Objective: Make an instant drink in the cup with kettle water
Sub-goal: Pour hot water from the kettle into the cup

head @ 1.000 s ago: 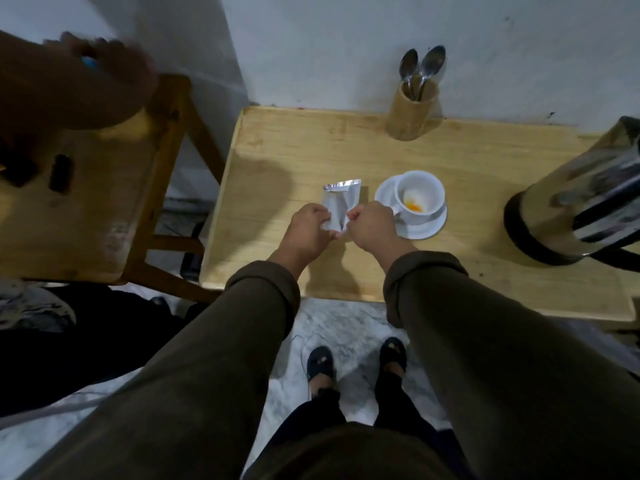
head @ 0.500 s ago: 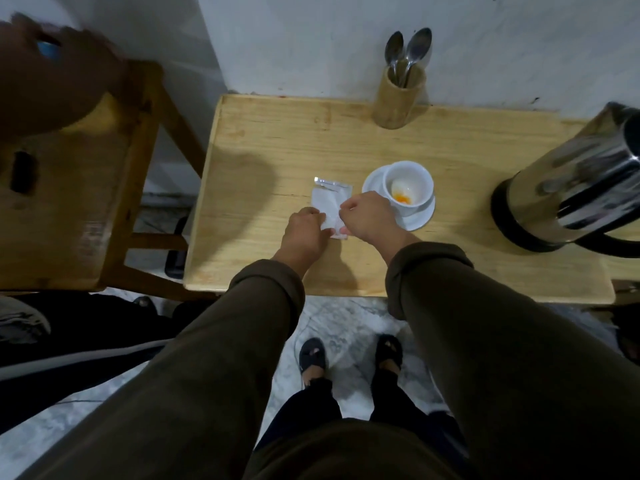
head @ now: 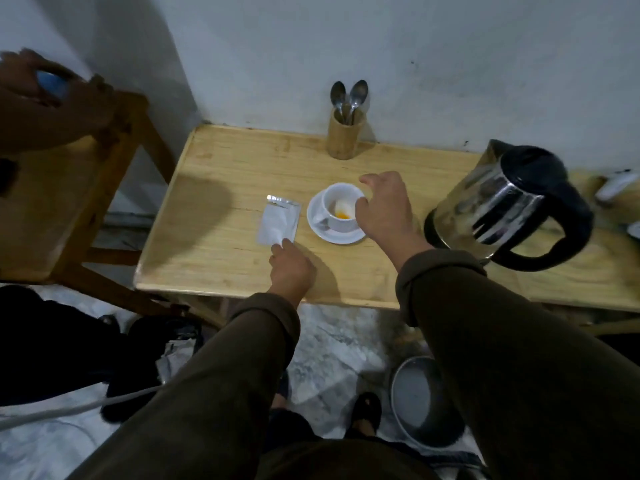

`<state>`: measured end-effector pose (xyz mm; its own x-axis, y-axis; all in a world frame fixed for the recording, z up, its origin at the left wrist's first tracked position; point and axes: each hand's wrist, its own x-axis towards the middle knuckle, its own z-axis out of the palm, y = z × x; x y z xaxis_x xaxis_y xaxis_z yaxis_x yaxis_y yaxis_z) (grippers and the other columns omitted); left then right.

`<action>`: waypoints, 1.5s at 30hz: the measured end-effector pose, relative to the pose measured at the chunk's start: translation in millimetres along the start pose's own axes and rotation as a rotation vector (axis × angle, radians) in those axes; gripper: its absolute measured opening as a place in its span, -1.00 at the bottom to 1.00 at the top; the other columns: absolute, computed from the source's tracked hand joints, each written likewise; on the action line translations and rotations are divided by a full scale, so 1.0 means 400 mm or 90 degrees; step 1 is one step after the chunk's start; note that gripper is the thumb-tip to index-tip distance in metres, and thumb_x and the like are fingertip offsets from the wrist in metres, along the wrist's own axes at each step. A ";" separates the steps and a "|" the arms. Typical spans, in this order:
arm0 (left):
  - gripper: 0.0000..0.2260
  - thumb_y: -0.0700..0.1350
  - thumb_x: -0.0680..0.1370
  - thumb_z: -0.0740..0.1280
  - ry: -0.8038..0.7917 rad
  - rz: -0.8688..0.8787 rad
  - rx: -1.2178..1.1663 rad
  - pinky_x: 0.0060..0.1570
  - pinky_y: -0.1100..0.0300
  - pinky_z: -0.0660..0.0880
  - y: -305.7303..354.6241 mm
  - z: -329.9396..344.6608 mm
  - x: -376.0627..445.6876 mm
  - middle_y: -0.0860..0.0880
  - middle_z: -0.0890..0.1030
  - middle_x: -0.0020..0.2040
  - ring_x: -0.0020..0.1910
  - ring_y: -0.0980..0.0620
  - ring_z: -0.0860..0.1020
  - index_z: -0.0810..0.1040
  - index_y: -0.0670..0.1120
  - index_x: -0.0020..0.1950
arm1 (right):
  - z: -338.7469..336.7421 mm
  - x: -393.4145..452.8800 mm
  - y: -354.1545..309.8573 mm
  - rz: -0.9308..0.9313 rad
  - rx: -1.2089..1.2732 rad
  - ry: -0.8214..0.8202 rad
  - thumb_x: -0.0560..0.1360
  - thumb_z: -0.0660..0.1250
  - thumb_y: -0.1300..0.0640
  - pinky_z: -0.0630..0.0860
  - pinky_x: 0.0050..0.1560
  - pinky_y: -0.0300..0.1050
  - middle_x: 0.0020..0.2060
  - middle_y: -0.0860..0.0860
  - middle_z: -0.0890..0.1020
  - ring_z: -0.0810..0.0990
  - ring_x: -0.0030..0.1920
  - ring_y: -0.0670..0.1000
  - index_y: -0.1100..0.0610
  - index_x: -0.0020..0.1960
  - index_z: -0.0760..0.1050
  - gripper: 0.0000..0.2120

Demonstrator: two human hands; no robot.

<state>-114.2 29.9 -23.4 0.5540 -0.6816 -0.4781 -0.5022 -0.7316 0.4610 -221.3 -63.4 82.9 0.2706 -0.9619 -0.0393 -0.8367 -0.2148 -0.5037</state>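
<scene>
Here the sachet lies flat, touching the left hand.

The counter at mid-frame is pale wood, smooth and faintly shiny. On it lie a silvery foil sachet, a glossy white ceramic cup on a matching saucer, and a mirror-bright metal kettle with black plastic handle. Shiny metal spoons stand in a matt wooden holder.
</scene>
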 end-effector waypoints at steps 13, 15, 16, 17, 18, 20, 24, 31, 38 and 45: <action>-0.54 -0.06 0.59 0.12 -0.145 0.049 0.222 0.48 -0.08 0.14 0.184 0.211 -0.105 -0.25 0.31 0.46 0.48 -0.30 0.17 0.28 -0.25 0.44 | -0.265 -0.103 0.362 0.066 -0.206 0.211 0.52 0.20 0.13 0.03 0.45 0.26 0.52 0.10 0.14 0.01 0.55 0.14 0.00 0.38 0.35 -0.58; -0.50 -0.06 0.58 0.14 -0.129 0.026 0.167 0.48 -0.04 0.16 0.188 0.208 -0.104 -0.27 0.29 0.48 0.49 -0.27 0.19 0.22 -0.27 0.46 | -0.281 -0.108 0.400 0.084 -0.177 0.212 0.49 0.23 0.16 0.00 0.45 0.29 0.53 0.12 0.10 -0.01 0.55 0.17 -0.04 0.43 0.27 -0.48; -0.47 -0.06 0.58 0.14 -0.123 0.013 0.138 0.47 -0.02 0.17 0.191 0.204 -0.106 -0.27 0.27 0.49 0.50 -0.26 0.20 0.17 -0.28 0.49 | -0.288 -0.111 0.413 0.090 -0.148 0.207 0.47 0.24 0.20 0.00 0.45 0.28 0.53 0.13 0.09 -0.02 0.55 0.17 -0.04 0.46 0.20 -0.41; -0.45 -0.07 0.59 0.15 -0.112 0.000 0.111 0.46 -0.01 0.18 0.193 0.201 -0.107 -0.26 0.26 0.50 0.49 -0.25 0.21 0.12 -0.28 0.50 | -0.291 -0.111 0.423 0.091 -0.119 0.210 0.45 0.25 0.23 0.01 0.45 0.27 0.53 0.12 0.09 -0.01 0.55 0.16 -0.04 0.48 0.16 -0.35; -0.44 -0.09 0.59 0.16 -0.098 -0.010 0.091 0.44 0.01 0.20 0.195 0.200 -0.107 -0.26 0.26 0.50 0.48 -0.24 0.24 0.08 -0.29 0.51 | -0.294 -0.110 0.429 0.086 -0.096 0.224 0.43 0.25 0.26 0.04 0.45 0.27 0.52 0.13 0.11 0.02 0.54 0.15 -0.03 0.49 0.14 -0.32; -0.42 -0.13 0.58 0.19 -0.069 -0.022 0.066 0.40 0.03 0.26 0.199 0.194 -0.118 -0.26 0.29 0.48 0.46 -0.24 0.28 0.06 -0.29 0.52 | -0.299 -0.106 0.437 0.090 -0.048 0.257 0.41 0.26 0.31 0.10 0.43 0.23 0.48 0.14 0.16 0.10 0.51 0.15 -0.03 0.49 0.12 -0.28; -0.41 -0.14 0.56 0.23 -0.074 -0.052 0.043 0.40 0.01 0.28 0.196 0.198 -0.125 -0.27 0.29 0.47 0.44 -0.25 0.30 0.05 -0.24 0.52 | -0.322 -0.087 0.464 0.193 0.106 0.271 0.40 0.34 0.29 0.32 0.35 0.12 0.35 0.16 0.33 0.32 0.36 0.16 0.05 0.47 0.12 -0.29; -0.40 -0.14 0.55 0.25 -0.079 -0.082 0.057 0.37 0.02 0.31 0.207 0.200 -0.116 -0.27 0.31 0.45 0.43 -0.25 0.32 0.08 -0.23 0.52 | -0.361 -0.056 0.513 0.417 0.336 0.157 0.50 0.30 0.20 0.46 -0.20 -0.15 0.21 0.13 0.51 0.50 0.01 0.09 0.17 0.25 0.39 -0.66; -0.38 -0.11 0.57 0.23 -0.078 -0.100 0.047 0.38 0.00 0.31 0.196 0.188 -0.111 -0.27 0.30 0.47 0.43 -0.25 0.32 0.02 -0.21 0.54 | -0.350 -0.053 0.491 0.407 0.420 0.193 0.48 0.21 0.33 0.46 -0.09 -0.14 -0.02 0.07 0.52 0.49 -0.12 0.07 0.07 0.01 0.46 -0.79; -0.21 -0.11 0.55 0.28 -0.045 -0.098 -0.149 0.30 -0.06 0.39 0.158 0.117 -0.082 -0.31 0.39 0.40 0.34 -0.30 0.43 -0.22 -0.07 0.56 | -0.363 -0.029 0.422 0.369 0.383 0.244 0.45 0.14 0.32 0.50 -0.08 -0.12 -0.05 0.04 0.53 0.52 -0.10 0.10 0.03 0.04 0.48 -0.71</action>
<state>-195.0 5.3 -13.7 0.5603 -0.5686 -0.6023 -0.2450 -0.8084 0.5353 -434.7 -113.0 123.7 -0.3799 -0.9050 -0.1914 -0.3738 0.3394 -0.8632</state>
